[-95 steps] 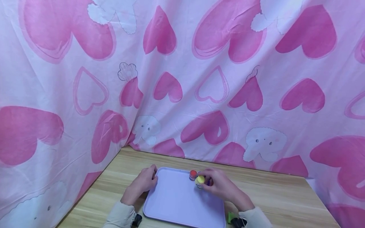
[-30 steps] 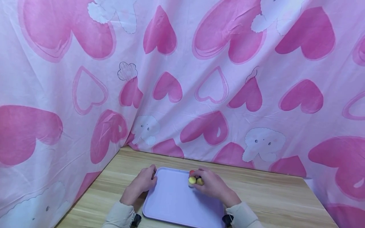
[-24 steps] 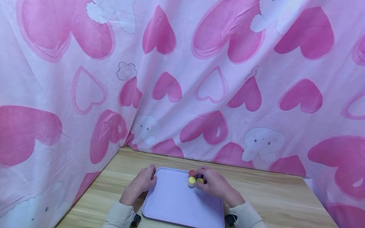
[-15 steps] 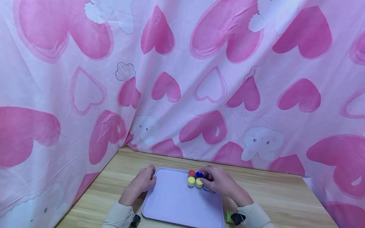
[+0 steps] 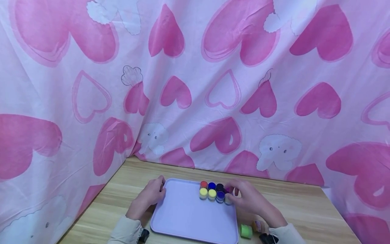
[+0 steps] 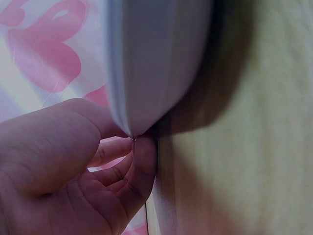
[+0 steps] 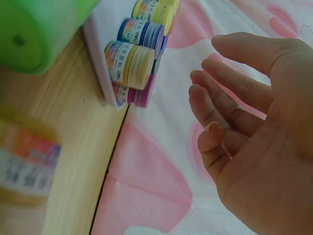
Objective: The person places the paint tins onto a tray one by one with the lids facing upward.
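Note:
My left hand (image 5: 149,195) grips the left edge of a lilac tray (image 5: 192,217); in the left wrist view the thumb and curled fingers pinch the tray rim (image 6: 151,73). Small lidded paint jars stand in two rows at the tray's far right corner. Red (image 5: 203,185), blue (image 5: 211,186) and black (image 5: 220,187) lids show at the back. In front are two yellow jars (image 5: 208,194), a dark blue jar (image 5: 220,197) and a golden jar (image 7: 129,64), with a magenta jar (image 7: 142,95) behind. Beside them my right hand (image 7: 274,117) has loose fingers, apart from the jars.
On the wooden table (image 5: 292,206), right of the tray, lie a green jar (image 5: 246,231) and an orange-brown jar (image 5: 258,226), near the right wrist. A pink heart-print cloth (image 5: 195,84) hangs behind and to the left of the table.
A yellow jar once in my right fingers now stands further left, in the front row. My right hand has moved right, uncovering more jars. The left hand stays on the tray edge.

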`<state>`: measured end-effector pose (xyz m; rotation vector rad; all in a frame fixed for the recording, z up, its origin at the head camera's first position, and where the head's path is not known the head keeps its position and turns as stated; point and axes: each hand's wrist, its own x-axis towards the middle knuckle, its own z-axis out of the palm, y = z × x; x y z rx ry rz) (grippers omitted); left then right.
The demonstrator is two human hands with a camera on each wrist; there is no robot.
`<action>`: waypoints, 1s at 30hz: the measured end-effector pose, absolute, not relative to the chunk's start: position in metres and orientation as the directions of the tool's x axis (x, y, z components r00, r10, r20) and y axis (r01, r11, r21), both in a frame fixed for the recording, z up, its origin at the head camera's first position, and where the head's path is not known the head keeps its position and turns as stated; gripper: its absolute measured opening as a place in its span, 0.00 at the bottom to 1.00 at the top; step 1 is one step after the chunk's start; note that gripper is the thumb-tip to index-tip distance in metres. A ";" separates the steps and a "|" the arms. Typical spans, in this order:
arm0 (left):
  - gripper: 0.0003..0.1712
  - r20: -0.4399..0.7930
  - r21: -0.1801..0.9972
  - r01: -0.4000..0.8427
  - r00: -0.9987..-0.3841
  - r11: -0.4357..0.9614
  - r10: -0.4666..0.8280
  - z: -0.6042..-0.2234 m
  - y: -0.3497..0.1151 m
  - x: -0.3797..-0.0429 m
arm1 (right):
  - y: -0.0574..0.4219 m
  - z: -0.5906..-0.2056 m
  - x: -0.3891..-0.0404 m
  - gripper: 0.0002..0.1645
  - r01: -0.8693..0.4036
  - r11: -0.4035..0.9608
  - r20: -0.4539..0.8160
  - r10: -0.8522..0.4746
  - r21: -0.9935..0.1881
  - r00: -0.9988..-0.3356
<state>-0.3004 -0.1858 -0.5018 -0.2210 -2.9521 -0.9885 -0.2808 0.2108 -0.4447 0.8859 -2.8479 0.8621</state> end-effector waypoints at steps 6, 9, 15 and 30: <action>0.11 0.067 0.597 0.143 -0.989 0.790 0.129 -0.502 -0.186 -0.301 | 0.227 -0.448 -0.272 0.12 -0.492 0.699 0.157 -0.488 -0.519 -0.859; 0.11 0.067 0.591 0.142 -0.990 0.794 0.127 -0.503 -0.186 -0.301 | 0.237 -0.451 -0.268 0.13 -0.468 0.707 0.139 -0.472 -0.530 -0.870; 0.11 0.058 0.594 0.133 -0.991 0.793 0.124 -0.504 -0.186 -0.303 | 0.255 -0.456 -0.262 0.17 -0.389 0.738 0.041 -0.441 -0.552 -0.896; 0.12 0.059 0.590 0.138 -0.990 0.795 0.128 -0.502 -0.186 -0.301 | 0.295 -0.471 -0.241 0.17 -0.292 0.727 -0.077 -0.428 -0.622 -0.900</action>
